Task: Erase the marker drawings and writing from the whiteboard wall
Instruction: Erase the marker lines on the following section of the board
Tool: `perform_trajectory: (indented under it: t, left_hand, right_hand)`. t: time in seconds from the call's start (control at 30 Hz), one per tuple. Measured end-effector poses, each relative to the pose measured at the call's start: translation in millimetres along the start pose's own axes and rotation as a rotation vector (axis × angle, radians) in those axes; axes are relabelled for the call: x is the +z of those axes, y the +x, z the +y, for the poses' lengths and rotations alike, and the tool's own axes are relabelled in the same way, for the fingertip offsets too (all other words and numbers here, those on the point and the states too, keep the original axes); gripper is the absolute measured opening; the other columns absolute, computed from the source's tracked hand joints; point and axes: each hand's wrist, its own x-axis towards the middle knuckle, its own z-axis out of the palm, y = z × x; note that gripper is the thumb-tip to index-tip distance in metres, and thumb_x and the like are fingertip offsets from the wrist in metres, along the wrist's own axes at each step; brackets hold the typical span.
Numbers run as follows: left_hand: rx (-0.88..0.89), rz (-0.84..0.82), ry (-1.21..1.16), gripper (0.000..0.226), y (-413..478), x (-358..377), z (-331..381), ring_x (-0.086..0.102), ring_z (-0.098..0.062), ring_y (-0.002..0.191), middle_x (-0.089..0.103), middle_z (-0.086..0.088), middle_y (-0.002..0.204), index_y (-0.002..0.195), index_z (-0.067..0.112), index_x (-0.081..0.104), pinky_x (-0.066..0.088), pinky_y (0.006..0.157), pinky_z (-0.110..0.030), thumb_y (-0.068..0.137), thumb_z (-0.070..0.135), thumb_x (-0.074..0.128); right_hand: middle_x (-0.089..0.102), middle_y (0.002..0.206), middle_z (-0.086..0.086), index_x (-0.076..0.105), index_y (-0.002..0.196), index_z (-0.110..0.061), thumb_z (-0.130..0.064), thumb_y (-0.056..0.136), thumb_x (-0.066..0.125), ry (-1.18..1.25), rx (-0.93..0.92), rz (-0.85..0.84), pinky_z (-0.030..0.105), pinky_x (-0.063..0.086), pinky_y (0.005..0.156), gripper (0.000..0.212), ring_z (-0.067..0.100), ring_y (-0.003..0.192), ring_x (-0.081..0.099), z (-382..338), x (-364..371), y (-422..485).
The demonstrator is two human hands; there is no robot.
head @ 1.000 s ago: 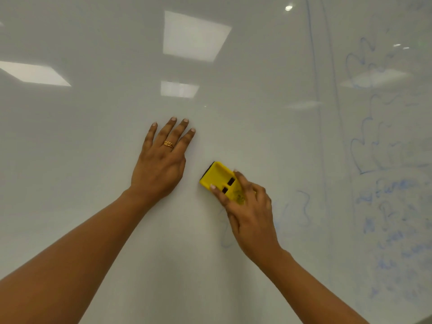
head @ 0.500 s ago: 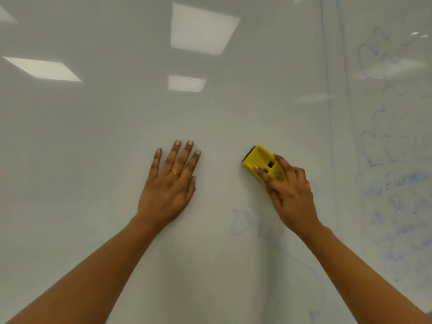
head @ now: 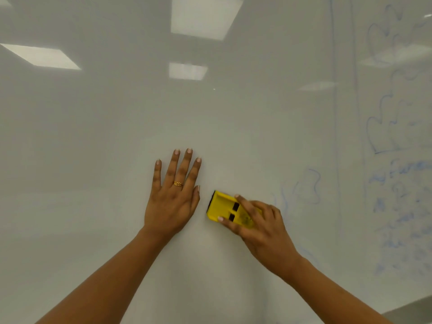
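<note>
In the head view, a glossy white whiteboard wall [head: 93, 141] fills nearly everything in front of me. Its sheen mirrors the room: three bright rectangular ceiling light panels [head: 205, 17] at the far left and centre, and fainter ones to the right. On the right side are pale blue heart-like marker outlines [head: 383, 127], smeared blue writing [head: 402, 206] below them, and one blue squiggle [head: 308, 185] nearer the middle.

I count two hands, one eraser and one ring. My left hand [head: 173, 197] lies flat on the board, fingers straight and slightly spread, with a gold ring [head: 178, 183] on one finger. Just right of it, not touching, my right hand [head: 261, 228] curls round the yellow plastic eraser [head: 222, 206], held against the board, with two dark slots in its back.
</note>
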Motion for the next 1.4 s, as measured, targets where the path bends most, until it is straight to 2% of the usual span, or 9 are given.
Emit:
perform_trajectory:
  t: [0.2, 0.33, 0.43, 0.57, 0.7, 0.8, 1.0, 1.17, 1.4]
  left_hand:
    - [0.016, 0.006, -0.005, 0.055, -4.3, 1.4, 0.9, 0.016, -0.029, 0.143, 0.021, -0.012, 0.154, 0.147, 0.011, 0.027, 0.01, 0.115, -0.051, 0.096, 0.032, 0.029]
    - [0.02, 0.018, -0.005, 0.054, -4.5, 2.5, 1.1, 0.018, -0.029, 0.142, 0.024, -0.012, 0.153, 0.146, 0.011, 0.031, 0.012, 0.114, -0.052, 0.096, 0.031, 0.03]
    - [0.033, 0.019, -0.004, 0.053, -5.8, 3.8, 1.3, 0.018, -0.03, 0.142, 0.024, -0.013, 0.153, 0.145, 0.011, 0.031, 0.013, 0.114, -0.053, 0.096, 0.031, 0.031]
    - [0.07, 0.018, -0.004, 0.053, -7.9, 4.3, 0.0, 0.019, -0.032, 0.142, 0.025, -0.014, 0.152, 0.145, 0.012, 0.03, 0.012, 0.114, -0.054, 0.096, 0.032, 0.032]
    - [0.089, 0.024, -0.008, 0.052, -8.3, 1.7, 0.8, 0.024, -0.032, 0.139, 0.034, -0.015, 0.148, 0.141, 0.012, 0.035, 0.011, 0.113, -0.054, 0.093, 0.033, 0.034]
    - [0.086, 0.031, -0.009, 0.049, -3.1, -1.2, 4.9, 0.031, -0.032, 0.133, 0.041, -0.011, 0.14, 0.133, 0.014, 0.041, 0.014, 0.109, -0.057, 0.09, 0.035, 0.038]
    - [0.192, 0.014, 0.014, 0.047, 26.2, -1.7, 15.6, 0.037, -0.03, 0.128, 0.055, -0.013, 0.133, 0.127, 0.013, 0.055, 0.019, 0.105, -0.058, 0.088, 0.033, 0.039]
    - [0.208, -0.004, 0.004, 0.05, 33.0, 6.1, 24.4, 0.03, -0.029, 0.135, 0.043, -0.011, 0.144, 0.137, 0.017, 0.044, 0.015, 0.108, -0.058, 0.092, 0.035, 0.035]
    - [0.215, 0.0, 0.012, 0.052, 29.3, 9.8, 24.0, 0.025, -0.029, 0.139, 0.032, -0.011, 0.15, 0.143, 0.016, 0.036, 0.013, 0.111, -0.058, 0.094, 0.035, 0.03]
  right_hand:
    - [0.038, 0.138, 0.012, 0.039, 0.134, -0.04, -0.007, 0.088, 0.038, -0.065, -0.068, -0.016, 0.039, 0.041, 0.075, 0.057, 0.028, 0.103, 0.047, 13.0, 2.6, -20.1]
    - [0.039, 0.138, 0.011, 0.04, 0.133, -0.041, -0.013, 0.081, 0.056, -0.051, 0.056, 0.048, 0.037, 0.042, 0.076, 0.06, 0.028, 0.1, 0.048, 36.4, -1.5, -14.1]
    - [0.039, 0.137, 0.012, 0.04, 0.132, -0.04, -0.023, 0.088, 0.046, -0.016, 0.287, 0.069, 0.035, 0.042, 0.07, 0.047, 0.028, 0.093, 0.044, 50.7, -6.2, -8.6]
    - [0.041, 0.136, 0.012, 0.038, 0.136, -0.042, -0.033, 0.091, 0.042, 0.151, 0.813, 0.135, 0.046, 0.051, 0.068, 0.046, 0.03, 0.096, 0.037, 55.9, -10.9, 2.1]
    - [0.039, 0.14, 0.014, 0.042, 0.134, -0.038, -0.022, 0.093, 0.052, 0.265, 1.11, 0.176, 0.053, 0.047, 0.077, 0.046, 0.039, 0.105, 0.039, 38.0, -9.7, 20.0]
    - [0.037, 0.141, 0.015, 0.044, 0.134, -0.038, -0.015, 0.091, 0.052, 0.264, 1.128, 0.171, 0.051, 0.043, 0.077, 0.049, 0.038, 0.105, 0.039, 8.9, -10.2, 37.3]
    - [0.039, 0.14, 0.012, 0.036, 0.136, -0.046, -0.017, 0.088, 0.05, 0.261, 0.87, 0.125, 0.047, 0.043, 0.076, 0.058, 0.031, 0.106, 0.041, -9.4, -15.8, 78.1]
    - [0.018, 0.15, 0.001, 0.019, 0.138, -0.054, -0.03, 0.099, 0.039, 0.278, 1.005, 0.061, 0.04, 0.035, 0.088, 0.05, 0.023, 0.117, 0.028, 19.2, -23.9, 104.9]
    - [0.019, 0.15, -0.001, 0.032, 0.136, -0.05, -0.031, 0.098, 0.04, 0.372, 1.319, 0.13, 0.046, 0.033, 0.094, 0.043, 0.029, 0.123, 0.027, 74.5, -30.1, 86.9]
